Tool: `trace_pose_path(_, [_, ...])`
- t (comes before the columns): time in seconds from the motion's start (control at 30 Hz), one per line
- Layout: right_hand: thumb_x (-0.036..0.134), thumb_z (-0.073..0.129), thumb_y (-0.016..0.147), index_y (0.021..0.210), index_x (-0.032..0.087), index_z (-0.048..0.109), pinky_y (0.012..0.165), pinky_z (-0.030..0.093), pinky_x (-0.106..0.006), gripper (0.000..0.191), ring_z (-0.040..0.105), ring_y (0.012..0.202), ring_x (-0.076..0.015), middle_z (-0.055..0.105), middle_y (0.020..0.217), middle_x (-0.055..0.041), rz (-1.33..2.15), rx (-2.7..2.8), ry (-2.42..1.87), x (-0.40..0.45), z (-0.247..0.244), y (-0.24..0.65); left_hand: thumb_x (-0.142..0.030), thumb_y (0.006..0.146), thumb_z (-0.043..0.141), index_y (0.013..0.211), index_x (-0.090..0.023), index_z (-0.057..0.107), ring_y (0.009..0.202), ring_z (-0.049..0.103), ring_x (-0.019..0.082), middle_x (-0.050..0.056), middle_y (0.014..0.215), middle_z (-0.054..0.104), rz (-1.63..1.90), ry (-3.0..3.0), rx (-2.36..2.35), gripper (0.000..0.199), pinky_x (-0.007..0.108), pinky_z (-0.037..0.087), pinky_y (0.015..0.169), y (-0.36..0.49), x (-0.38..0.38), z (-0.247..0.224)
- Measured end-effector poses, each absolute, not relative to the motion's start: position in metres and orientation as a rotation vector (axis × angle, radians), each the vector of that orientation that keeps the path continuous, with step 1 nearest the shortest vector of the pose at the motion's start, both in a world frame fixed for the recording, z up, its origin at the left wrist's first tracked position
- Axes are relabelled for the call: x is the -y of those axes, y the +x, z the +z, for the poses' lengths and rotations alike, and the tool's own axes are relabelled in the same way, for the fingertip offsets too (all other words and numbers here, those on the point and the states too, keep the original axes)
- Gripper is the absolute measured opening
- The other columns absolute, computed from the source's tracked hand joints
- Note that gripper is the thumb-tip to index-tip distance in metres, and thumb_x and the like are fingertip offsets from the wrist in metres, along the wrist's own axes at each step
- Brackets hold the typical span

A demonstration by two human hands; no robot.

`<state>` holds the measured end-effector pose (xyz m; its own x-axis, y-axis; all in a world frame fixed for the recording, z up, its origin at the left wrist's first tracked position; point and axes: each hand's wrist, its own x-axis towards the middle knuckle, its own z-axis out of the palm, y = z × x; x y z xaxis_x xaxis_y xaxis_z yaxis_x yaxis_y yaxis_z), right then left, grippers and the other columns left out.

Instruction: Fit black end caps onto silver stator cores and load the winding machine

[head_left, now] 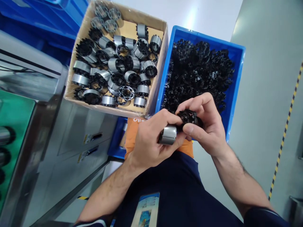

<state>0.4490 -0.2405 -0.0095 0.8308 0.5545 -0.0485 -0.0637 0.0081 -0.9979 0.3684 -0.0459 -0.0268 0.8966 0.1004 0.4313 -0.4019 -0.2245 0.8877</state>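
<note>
My left hand [151, 138] is closed around a silver metal cylinder [168, 135], which lies between its fingers with a dark rim at its left end. Black toothed rings [189, 117] are pinched in my right hand [208, 126], just right of the cylinder. The left fingertips touch these rings too. Both hands meet over the near edge of a blue bin [233, 91] filled with similar black rings [201, 69]. How many rings I hold is hidden by my fingers.
A cardboard box [155, 85] left of the bin holds many silver cylinders with black rings. At far left, a green surface [16, 126] carries several cylinders. Grey machine housing [78, 132] stands below the box, and blue crates [52, 15] are at upper left.
</note>
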Motion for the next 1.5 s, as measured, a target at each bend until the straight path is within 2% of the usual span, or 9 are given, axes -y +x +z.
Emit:
trace_pose_path(0.13, [0.058, 0.094, 0.109, 0.138, 0.037, 0.078, 0.061, 0.064, -0.033, 0.039, 0.074, 0.076, -0.0180, 0.084, 0.124, -0.0012, 0.653, 0.372, -1.401, 0.249, -0.014, 0.449, -0.023, 0.106, 0.095, 0.117, -0.028, 0.066, 0.070, 0.061, 0.013, -0.003, 0.095, 0.068, 0.419, 1.612, 0.219, 0.032, 0.029, 0.050, 0.061, 0.371, 0.043, -0.029])
trace_pose_path(0.23, [0.048, 0.084, 0.115, 0.126, 0.032, 0.085, 0.052, 0.057, -0.031, 0.020, 0.070, 0.067, -0.0170, 0.084, 0.112, -0.0015, 0.670, 0.296, -1.296, 0.251, -0.013, 0.448, -0.025, 0.109, 0.087, 0.119, -0.028, 0.069, 0.075, 0.065, 0.016, 0.000, 0.097, 0.068, 0.420, 1.569, 0.209, 0.021, 0.031, 0.054, 0.064, 0.369, 0.042, -0.034])
trace_pose_path(0.33, [0.053, 0.089, 0.113, 0.126, 0.030, 0.091, 0.059, 0.064, -0.032, 0.027, 0.070, 0.071, -0.0165, 0.083, 0.111, -0.0028, 0.638, 0.360, -1.365, 0.249, -0.011, 0.450, -0.029, 0.112, 0.086, 0.123, -0.029, 0.072, 0.075, 0.062, 0.017, 0.001, 0.097, 0.066, 0.352, 1.507, 0.156, 0.018, 0.033, 0.054, 0.064, 0.364, 0.041, -0.039])
trace_pose_path(0.47, [0.058, 0.102, 0.107, 0.110, 0.031, 0.097, 0.094, 0.077, -0.044, 0.027, 0.084, 0.100, -0.0249, 0.086, 0.111, -0.0054, 0.509, 0.513, -1.501, 0.246, -0.007, 0.452, -0.037, 0.112, 0.093, 0.125, -0.029, 0.076, 0.079, 0.064, 0.017, 0.002, 0.104, 0.068, 0.276, 1.447, 0.054, 0.023, 0.033, 0.054, 0.066, 0.358, 0.042, -0.040])
trace_pose_path(0.6, [0.049, 0.106, 0.106, 0.104, 0.033, 0.096, 0.113, 0.076, -0.053, 0.019, 0.088, 0.113, -0.0277, 0.094, 0.132, -0.0057, 0.383, 0.564, -1.568, 0.246, 0.001, 0.447, -0.049, 0.122, 0.083, 0.125, -0.030, 0.071, 0.071, 0.065, 0.012, 0.000, 0.104, 0.066, 0.205, 1.283, -0.099, 0.022, 0.028, 0.053, 0.058, 0.355, 0.050, -0.033])
trace_pose_path(0.77, [0.048, 0.111, 0.101, 0.100, 0.035, 0.096, 0.108, 0.079, -0.058, 0.019, 0.087, 0.106, -0.0303, 0.094, 0.135, -0.0063, 0.185, 0.535, -1.751, 0.243, 0.005, 0.435, -0.064, 0.135, 0.052, 0.136, -0.035, 0.063, 0.060, 0.069, 0.016, -0.002, 0.091, 0.071, 0.028, 1.032, -0.150, 0.031, 0.028, 0.050, 0.049, 0.351, 0.059, -0.025])
trace_pose_path(1.0, [0.052, 0.118, 0.092, 0.125, 0.038, 0.100, 0.101, 0.083, -0.056, 0.041, 0.087, 0.105, -0.0300, 0.093, 0.125, -0.0064, 0.199, 0.477, -1.721, 0.235, -0.006, 0.426, -0.074, 0.128, 0.061, 0.147, -0.036, 0.060, 0.064, 0.065, 0.018, 0.000, 0.098, 0.070, -0.019, 1.111, -0.155, 0.042, 0.035, 0.055, 0.054, 0.348, 0.060, -0.025])
trace_pose_path(1.37, [0.051, 0.120, 0.089, 0.115, 0.039, 0.101, 0.093, 0.084, -0.055, 0.035, 0.090, 0.099, -0.0292, 0.092, 0.116, -0.0049, 0.171, 0.514, -1.682, 0.237, -0.009, 0.425, -0.073, 0.128, 0.065, 0.178, -0.054, 0.053, 0.071, 0.071, 0.019, -0.001, 0.113, 0.079, -0.111, 1.181, -0.038, 0.054, 0.038, 0.066, 0.063, 0.345, 0.048, -0.032])
trace_pose_path(1.5, [0.063, 0.120, 0.085, 0.123, 0.038, 0.099, 0.094, 0.084, -0.060, 0.050, 0.092, 0.114, -0.0382, 0.091, 0.121, -0.0093, 0.281, 0.567, -1.789, 0.234, -0.004, 0.433, -0.067, 0.128, 0.071, 0.166, -0.038, 0.077, 0.077, 0.078, 0.019, 0.004, 0.114, 0.088, -0.097, 1.170, 0.009, 0.047, 0.036, 0.064, 0.065, 0.347, 0.038, -0.035])
